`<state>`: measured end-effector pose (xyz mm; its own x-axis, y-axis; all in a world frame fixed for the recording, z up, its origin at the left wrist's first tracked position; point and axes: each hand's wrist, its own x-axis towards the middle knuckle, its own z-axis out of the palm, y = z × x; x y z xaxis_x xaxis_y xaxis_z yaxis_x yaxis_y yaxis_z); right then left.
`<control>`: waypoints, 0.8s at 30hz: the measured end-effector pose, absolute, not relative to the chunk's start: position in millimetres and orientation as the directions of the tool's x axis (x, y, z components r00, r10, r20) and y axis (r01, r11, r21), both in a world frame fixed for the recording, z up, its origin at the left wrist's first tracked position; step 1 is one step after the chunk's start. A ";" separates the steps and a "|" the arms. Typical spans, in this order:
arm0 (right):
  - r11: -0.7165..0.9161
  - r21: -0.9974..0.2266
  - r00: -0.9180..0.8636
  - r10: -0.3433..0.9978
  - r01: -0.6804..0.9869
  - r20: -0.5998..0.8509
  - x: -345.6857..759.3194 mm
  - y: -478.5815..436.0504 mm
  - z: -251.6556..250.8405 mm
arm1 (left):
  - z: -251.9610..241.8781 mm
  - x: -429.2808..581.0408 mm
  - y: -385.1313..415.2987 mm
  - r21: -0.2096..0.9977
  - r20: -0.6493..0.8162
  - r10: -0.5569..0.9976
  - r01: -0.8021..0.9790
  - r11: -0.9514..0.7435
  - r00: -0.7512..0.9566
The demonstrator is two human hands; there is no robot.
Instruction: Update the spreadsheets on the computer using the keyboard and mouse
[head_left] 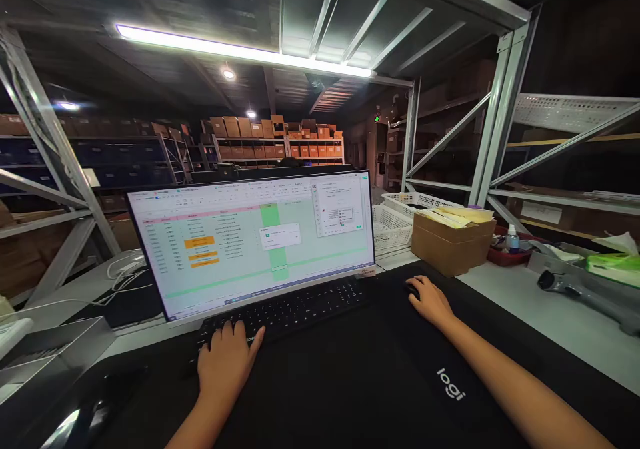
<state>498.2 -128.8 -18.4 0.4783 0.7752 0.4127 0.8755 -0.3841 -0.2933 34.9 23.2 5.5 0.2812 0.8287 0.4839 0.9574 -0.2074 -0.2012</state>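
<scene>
Warehouse shelving stacked with cardboard boxes fills the dim background behind a desk (550, 316) covered by a black desk mat (375, 376). On the mat, the left hand (225, 362) lies flat on the left end of a black keyboard (300, 309), fingers loosely spread and holding nothing. The right hand (431, 300) cups a dark mouse (411, 290) just right of the keyboard, fingers curled over it. Behind the keyboard, a monitor (250, 236) shows a spreadsheet. A brown box (450, 249) and white baskets (400, 219) sit to the right.
</scene>
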 end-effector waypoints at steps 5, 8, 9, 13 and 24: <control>-0.384 -0.297 0.481 0.771 0.874 0.418 498.0 -128.9 -18.5 | 6.4 36.1 23.2 -0.184 0.482 0.830 0.959 -0.216 0.279; -0.384 -0.303 0.485 0.762 0.872 0.429 497.5 -129.1 -18.5 | 7.1 36.3 23.1 -0.166 0.466 0.841 0.961 -0.220 0.273; -0.383 -0.306 0.486 0.761 0.872 0.431 497.0 -129.4 -18.0 | 7.3 36.2 23.0 -0.159 0.462 0.846 0.963 -0.218 0.268; -0.423 -0.317 0.524 0.752 0.849 0.400 493.7 -131.0 -13.3 | 8.1 35.4 22.0 -0.137 0.461 0.851 0.967 -0.213 0.253; -0.449 -0.135 0.449 0.723 0.883 0.525 482.5 -136.2 -6.5 | 9.0 27.4 30.0 0.010 0.419 0.874 0.962 -0.273 0.244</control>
<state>482.5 -136.2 -6.5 0.4485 0.7233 0.5250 0.8830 -0.4494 -0.1352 27.4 30.0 9.0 0.2445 0.8745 0.4190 0.9618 -0.2735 0.0096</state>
